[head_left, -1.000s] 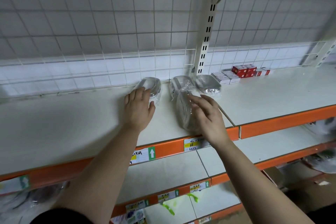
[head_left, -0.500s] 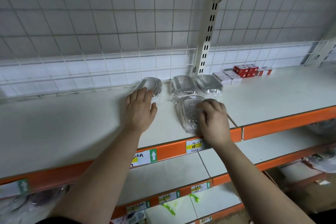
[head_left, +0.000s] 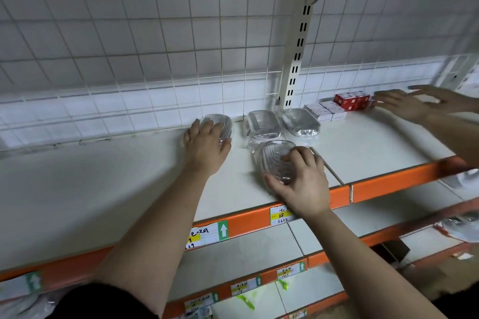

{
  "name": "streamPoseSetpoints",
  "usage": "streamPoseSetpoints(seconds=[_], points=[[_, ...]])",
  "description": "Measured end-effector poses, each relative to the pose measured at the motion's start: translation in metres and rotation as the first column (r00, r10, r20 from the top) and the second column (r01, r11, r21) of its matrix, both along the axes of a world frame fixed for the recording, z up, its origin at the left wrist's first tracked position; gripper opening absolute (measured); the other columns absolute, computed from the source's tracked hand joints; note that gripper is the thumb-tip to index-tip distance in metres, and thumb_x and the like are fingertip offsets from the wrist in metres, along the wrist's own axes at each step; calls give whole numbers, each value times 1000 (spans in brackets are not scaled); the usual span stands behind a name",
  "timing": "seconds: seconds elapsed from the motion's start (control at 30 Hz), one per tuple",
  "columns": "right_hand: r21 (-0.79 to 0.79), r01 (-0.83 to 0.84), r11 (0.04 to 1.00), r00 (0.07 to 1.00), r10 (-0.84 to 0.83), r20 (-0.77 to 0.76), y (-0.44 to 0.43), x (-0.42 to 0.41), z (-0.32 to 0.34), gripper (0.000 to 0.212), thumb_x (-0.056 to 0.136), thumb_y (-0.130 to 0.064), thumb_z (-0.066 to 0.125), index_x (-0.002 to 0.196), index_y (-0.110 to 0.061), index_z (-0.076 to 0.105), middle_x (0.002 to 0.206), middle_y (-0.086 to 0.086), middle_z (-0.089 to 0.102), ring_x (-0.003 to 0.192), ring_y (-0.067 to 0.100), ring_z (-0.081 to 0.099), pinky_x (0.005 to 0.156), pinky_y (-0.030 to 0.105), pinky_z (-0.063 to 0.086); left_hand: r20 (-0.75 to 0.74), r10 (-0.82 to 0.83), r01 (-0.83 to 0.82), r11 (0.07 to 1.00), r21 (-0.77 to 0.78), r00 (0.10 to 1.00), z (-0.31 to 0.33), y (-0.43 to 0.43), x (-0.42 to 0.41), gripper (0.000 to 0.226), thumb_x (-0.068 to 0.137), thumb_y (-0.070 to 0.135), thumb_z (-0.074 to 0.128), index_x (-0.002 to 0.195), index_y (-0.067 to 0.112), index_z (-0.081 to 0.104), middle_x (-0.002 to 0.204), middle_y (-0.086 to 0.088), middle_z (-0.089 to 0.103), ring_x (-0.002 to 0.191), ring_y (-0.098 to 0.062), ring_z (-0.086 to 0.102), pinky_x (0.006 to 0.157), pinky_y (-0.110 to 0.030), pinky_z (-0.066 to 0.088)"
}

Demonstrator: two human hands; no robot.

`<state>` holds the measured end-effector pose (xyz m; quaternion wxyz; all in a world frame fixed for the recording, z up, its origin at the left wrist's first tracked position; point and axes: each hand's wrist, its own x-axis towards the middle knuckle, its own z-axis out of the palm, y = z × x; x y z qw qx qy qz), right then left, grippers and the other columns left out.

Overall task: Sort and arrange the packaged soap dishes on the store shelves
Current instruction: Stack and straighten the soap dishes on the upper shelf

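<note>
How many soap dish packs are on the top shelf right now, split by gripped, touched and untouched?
In the right hand's grip: 1, front soap dish
Under the resting left hand: 1, left soap dish
Untouched at the back: 2, middle soap dish, right soap dish
Total: 4

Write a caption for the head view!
Left hand rests on the back-left soap dish; right hand grips the front soap dish on the shelf.
</note>
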<state>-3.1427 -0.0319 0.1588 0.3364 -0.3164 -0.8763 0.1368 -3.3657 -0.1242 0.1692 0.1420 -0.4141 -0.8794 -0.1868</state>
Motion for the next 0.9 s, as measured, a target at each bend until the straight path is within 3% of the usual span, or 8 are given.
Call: streamPoseSetpoints(seconds=[0.2,0.33,0.4,0.53,0.7,0.9], points=[[-10,10,1000,997,-9,71,0,0,1,71,68,-77,49,109,-20,58,120,-4,53,106,31,44,82,43,47,90,46,-45,999,-18,995,3,10,0,39,93,45,59,120,18,58,130,-4,53,123,-37,44,93,-45,44],[2,-28,1000,992,28,124,4,2,10,72,67,-77,43,106,-19,61,111,-3,56,99,34,49,80,42,47,99,71,-61,993,-101,993,16,6,5,35,92,41,58,119,19,55,128,-4,49,112,-39,51,86,-41,43],[-5,-62,998,986,62,152,6,4,20,71,67,-75,46,107,-19,63,108,-2,57,100,34,51,81,40,46,124,71,-55,990,-132,990,20,1,10,34,90,42,59,117,21,56,127,-3,48,110,-39,52,85,-40,41],[-28,-98,995,983,101,154,11,12,37,48,75,-53,72,107,-18,67,107,2,61,100,34,56,77,32,40,197,72,-53,994,-99,978,30,-17,28,36,82,43,69,113,27,60,122,0,51,108,-35,57,88,-39,45],[-117,-149,982,977,165,136,11,37,49,46,68,-55,73,99,-22,68,100,-2,61,98,28,60,75,32,45,252,68,-46,994,-95,965,43,-49,57,45,77,40,76,119,32,63,117,-3,53,111,-28,57,86,-34,45],[-69,-191,979,967,200,156,-6,78,48,44,71,-53,75,103,-23,69,105,-2,62,101,31,59,78,35,47,310,103,-103,995,-18,945,52,-86,109,38,73,34,80,109,27,70,111,-5,57,107,-25,57,86,-33,44]])
